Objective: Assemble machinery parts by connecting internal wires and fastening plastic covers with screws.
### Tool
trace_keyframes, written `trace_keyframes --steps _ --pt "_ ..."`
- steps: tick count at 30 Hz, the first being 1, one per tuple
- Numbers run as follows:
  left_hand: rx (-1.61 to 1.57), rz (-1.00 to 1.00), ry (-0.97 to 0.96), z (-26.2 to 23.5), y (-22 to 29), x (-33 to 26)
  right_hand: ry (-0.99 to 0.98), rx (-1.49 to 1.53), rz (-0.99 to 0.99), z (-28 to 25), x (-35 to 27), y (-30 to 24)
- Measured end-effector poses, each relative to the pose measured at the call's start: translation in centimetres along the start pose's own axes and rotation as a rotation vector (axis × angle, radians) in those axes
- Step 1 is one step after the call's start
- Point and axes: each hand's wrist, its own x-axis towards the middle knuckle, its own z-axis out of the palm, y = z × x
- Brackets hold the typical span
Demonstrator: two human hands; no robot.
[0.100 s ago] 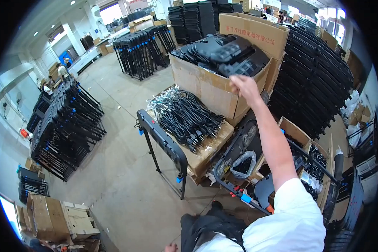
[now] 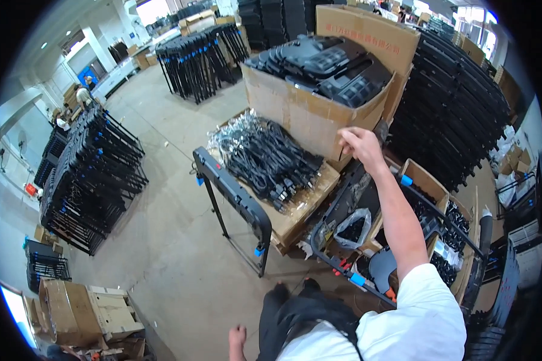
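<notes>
My right hand [image 2: 360, 146] is raised in front of the near right corner of a cardboard box [image 2: 289, 99], fingers curled together. A thin dark line shows under its fingertips; I cannot make out whether it is something held. Black moulded plastic panels [image 2: 322, 60] are piled in that box, above and beyond the hand. Low at the picture's bottom, my left hand [image 2: 238, 336] hangs beside my body, closed in a fist with nothing visible in it. Between the hands stands a black folding frame [image 2: 235, 191] with blue clips, beside a heap of black power cords [image 2: 271, 162].
Right of me is a cart [image 2: 319, 246] with a bag and boxes of small black parts [image 2: 430, 207]. Tall stacks of black panels [image 2: 445, 108] rise behind it. Rows of folded black frames [image 2: 93, 180] stand at left, cardboard boxes [image 2: 72, 313] at lower left.
My right hand has dropped back from the panels at the box's rim to below it. The top panels, blurred before, now look still. My left hand shows more fully.
</notes>
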Motion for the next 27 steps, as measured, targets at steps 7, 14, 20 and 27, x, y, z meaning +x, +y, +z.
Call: trace_keyframes --steps 7,14,20,27 --pt "0.054 0.494 0.033 -12.7 21.2 7.4 -0.039 -0.513 0.030 9.4 -9.6 7.7" --pt "-0.235 0.732 -0.023 -16.4 32.6 5.8 -0.024 -0.816 -0.147 20.4 -1.5 6.3" --pt "-0.160 0.826 -0.163 -17.3 29.8 4.9 -0.159 -1.016 0.128 24.4 6.2 7.3" --pt "-0.150 0.767 -0.247 -18.5 29.1 6.4 0.061 -1.039 -0.052 21.3 8.2 6.1"
